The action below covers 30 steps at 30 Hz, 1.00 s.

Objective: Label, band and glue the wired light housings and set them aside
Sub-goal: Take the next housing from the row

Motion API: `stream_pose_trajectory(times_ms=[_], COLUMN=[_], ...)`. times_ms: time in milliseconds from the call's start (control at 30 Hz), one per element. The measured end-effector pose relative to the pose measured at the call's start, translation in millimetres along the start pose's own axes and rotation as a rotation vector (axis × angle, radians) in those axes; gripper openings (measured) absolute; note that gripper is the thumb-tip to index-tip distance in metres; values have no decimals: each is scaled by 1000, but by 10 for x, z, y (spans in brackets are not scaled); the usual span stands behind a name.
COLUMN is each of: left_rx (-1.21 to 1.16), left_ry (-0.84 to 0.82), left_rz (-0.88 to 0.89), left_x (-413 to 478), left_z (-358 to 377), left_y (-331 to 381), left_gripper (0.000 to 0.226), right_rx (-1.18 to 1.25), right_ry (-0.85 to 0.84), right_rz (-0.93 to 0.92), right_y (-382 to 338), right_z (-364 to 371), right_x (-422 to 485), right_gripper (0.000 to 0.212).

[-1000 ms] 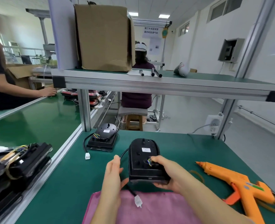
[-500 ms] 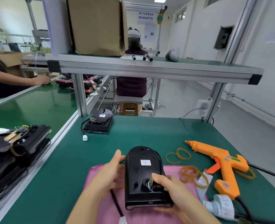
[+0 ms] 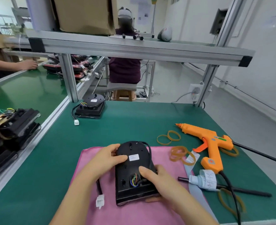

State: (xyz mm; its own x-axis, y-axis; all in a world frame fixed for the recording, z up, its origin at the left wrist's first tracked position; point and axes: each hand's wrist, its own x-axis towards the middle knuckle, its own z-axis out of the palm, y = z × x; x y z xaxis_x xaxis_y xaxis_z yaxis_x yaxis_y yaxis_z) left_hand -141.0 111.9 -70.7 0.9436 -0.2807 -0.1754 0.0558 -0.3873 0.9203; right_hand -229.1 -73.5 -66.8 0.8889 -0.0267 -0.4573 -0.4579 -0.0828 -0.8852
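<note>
Centrally, left hand [image 3: 107,157] and right hand [image 3: 160,182] gripping one housing [image 3: 129,169], second housing [image 3: 91,106] behind, one glue gun [image 3: 212,143]

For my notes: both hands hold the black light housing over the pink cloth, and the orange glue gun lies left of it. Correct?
No: in the head view the orange glue gun lies right of the black light housing, not left. The left hand and right hand do hold it over the pink cloth.

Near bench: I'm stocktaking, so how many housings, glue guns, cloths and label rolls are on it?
Housing: 2 (one held, one at the back)
Glue gun: 1
Cloth: 1
Label roll: 1
Total: 5
</note>
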Motion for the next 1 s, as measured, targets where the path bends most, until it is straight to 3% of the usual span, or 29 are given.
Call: stream_pose_trajectory(times_ms=[133,233,367,500,567,633,733,800,867,1000], left_rx=[52,65,29,15,3,-15,36,121,269,500], left_ry=[-3,-14,-21,-7,11,42,101,160,250,348], left_rz=[-5,9,27,30,31,22,4,37,93,247], left_x=[7,16,25,13,8,7,22,14,16,-44], left_z=[0,14,29,39,57,77,126,171,230,327], left_y=[-21,-43,-78,-90,-97,-109,-91,-37,15,146], left_gripper=[45,44,38,36,36,35,39,36,39,35], right_rx=[-393,-690,-710,-557,-512,-645,-853,-885,-949,-1019], right_ry=[6,80,124,334,466,515,353,297,313,441], right_rz=[-107,-194,-229,-303,-344,-286,-73,14,49,61], right_y=[-61,-42,-26,-116,-143,-112,24,112,186,290], right_z=[-105,-209,-409,-810,-1070,-1304,-1422,-1354,-1254,-1073], right_x=[-78,-54,-105,-237,-351,-469,-548,-546,-508,-418], right_gripper=[19,32,41,7,14,16,16,32,48,46])
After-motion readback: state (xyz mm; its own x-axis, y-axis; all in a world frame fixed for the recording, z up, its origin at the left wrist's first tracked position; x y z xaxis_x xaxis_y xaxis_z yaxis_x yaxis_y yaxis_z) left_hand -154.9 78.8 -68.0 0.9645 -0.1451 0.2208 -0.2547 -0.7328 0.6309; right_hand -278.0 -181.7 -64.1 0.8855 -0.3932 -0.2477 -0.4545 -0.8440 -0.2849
